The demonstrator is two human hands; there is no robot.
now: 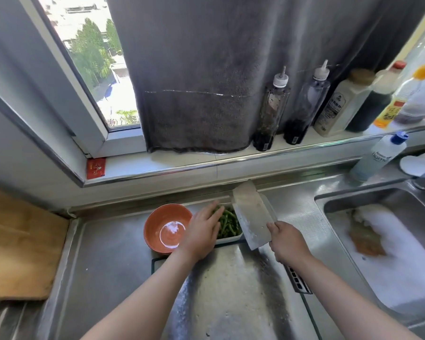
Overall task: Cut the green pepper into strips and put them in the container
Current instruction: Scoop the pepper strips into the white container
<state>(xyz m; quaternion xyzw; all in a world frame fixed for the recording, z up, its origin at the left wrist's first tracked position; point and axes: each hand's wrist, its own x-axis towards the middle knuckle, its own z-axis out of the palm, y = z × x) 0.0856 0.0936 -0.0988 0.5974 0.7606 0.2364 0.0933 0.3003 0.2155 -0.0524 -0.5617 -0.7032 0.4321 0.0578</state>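
View from above a steel kitchen counter under a window. The right hand is wrapped around the handle of a broad cleaver, whose flat blade tilts over the far right side of a shallow white container. The left hand reaches over the container with fingers straight and relaxed, holding nothing; the fingertips lie at the green pepper strips, though actual contact cannot be confirmed. The strips sit heaped inside the container, so the task looks close to done, with the step in hand likely being to sweep the last strips off the blade. To do that well, keep the blade's lower edge inside the rim and wipe with flat fingers along the blade's face, away from the sharp edge. Just left of the container, touching or nearly so, stands an orange bowl, which appears empty apart from a bright glare. At right, a sink holds white foam.
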